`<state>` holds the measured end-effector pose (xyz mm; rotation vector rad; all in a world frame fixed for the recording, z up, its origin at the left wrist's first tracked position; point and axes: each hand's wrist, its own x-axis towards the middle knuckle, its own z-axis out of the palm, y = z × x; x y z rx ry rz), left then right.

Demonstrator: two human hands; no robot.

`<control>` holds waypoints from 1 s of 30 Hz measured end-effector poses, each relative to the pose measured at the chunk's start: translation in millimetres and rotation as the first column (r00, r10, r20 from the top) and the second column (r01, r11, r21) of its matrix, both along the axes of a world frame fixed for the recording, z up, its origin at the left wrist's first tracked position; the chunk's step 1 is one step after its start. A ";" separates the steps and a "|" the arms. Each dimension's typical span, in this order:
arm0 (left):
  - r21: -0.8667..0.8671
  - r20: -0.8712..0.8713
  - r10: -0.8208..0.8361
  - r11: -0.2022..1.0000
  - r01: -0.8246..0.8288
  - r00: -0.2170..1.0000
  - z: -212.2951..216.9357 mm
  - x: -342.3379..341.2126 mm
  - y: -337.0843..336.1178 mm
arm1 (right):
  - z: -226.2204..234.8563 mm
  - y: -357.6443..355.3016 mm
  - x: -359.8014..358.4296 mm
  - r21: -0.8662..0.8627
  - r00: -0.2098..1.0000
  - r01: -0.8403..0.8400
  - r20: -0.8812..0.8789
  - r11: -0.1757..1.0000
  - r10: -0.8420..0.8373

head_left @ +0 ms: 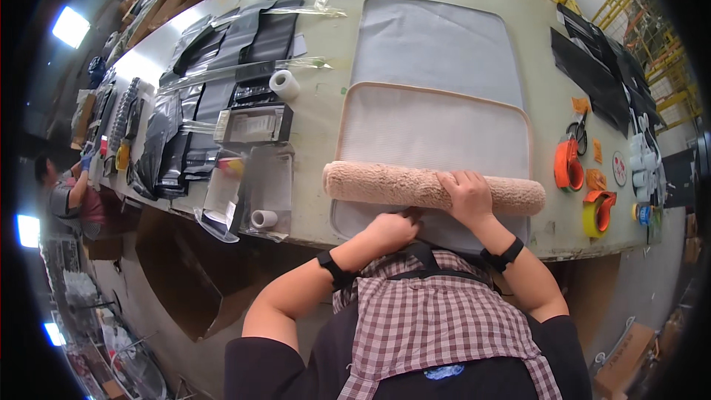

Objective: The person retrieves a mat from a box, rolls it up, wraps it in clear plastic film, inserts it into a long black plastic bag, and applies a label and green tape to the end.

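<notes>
A beige fluffy mat, partly rolled up with its pile outward, lies across the table in front of me; its roll (385,184) spans the width, and the flat part (437,122) shows a pale ribbed backing with a tan edge. My right hand (468,194) grips the roll right of its middle, fingers curled over the top. Just in front of the roll, close to the table edge, is my left hand (392,232), closed, with a small dark thing at its fingertips that I cannot make out. Underneath lies a grey mat (429,41) with rounded corners.
Black plastic bags (222,67) cover the left side, beside a white tape roll (284,84) and plastic boxes (255,124). Scissors (578,133), an orange tape roll (568,165) and more black bags (592,78) lie right. Another person (70,196) works far left.
</notes>
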<state>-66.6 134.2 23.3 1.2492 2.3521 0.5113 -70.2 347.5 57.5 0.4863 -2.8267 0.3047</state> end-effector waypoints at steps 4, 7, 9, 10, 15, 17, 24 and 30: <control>0.034 -0.476 -0.046 0.997 0.071 0.878 64.1 -13.3 8.7 | 10.4 10.9 -1.9 0.014 0.991 0.049 0.121 0.999 -0.051; 0.290 -0.638 0.306 0.946 -0.147 0.707 50.0 -34.4 15.8 | 18.8 21.7 -9.9 -0.059 0.967 -0.038 0.251 0.998 0.052; 0.299 -0.385 0.355 0.921 -0.249 0.852 40.9 -53.3 18.4 | 16.6 38.3 -22.5 -0.439 0.813 -0.006 0.521 0.898 0.260; 0.245 -0.366 0.359 0.927 -0.284 0.858 45.0 -60.9 19.1 | 23.6 44.4 -31.6 -0.626 0.747 0.031 0.533 0.779 0.399; 0.219 -0.282 0.288 0.948 -0.231 0.915 40.8 -111.8 23.8 | 76.1 49.3 11.7 -0.152 0.980 -0.011 0.196 0.988 0.041; 0.212 -0.211 0.239 0.958 -0.194 0.948 32.0 -133.9 29.1 | 62.7 53.9 21.8 0.176 0.991 0.043 0.115 0.983 -0.064; 0.206 -0.529 0.231 0.968 -0.141 0.817 51.3 -139.0 48.1 | -7.4 98.3 1.0 0.156 0.968 0.240 -0.113 0.958 -0.224; -0.061 -0.473 0.196 0.965 -0.254 0.859 50.6 -115.6 -0.2 | 12.3 107.7 -15.4 0.039 0.987 0.141 0.070 0.989 -0.143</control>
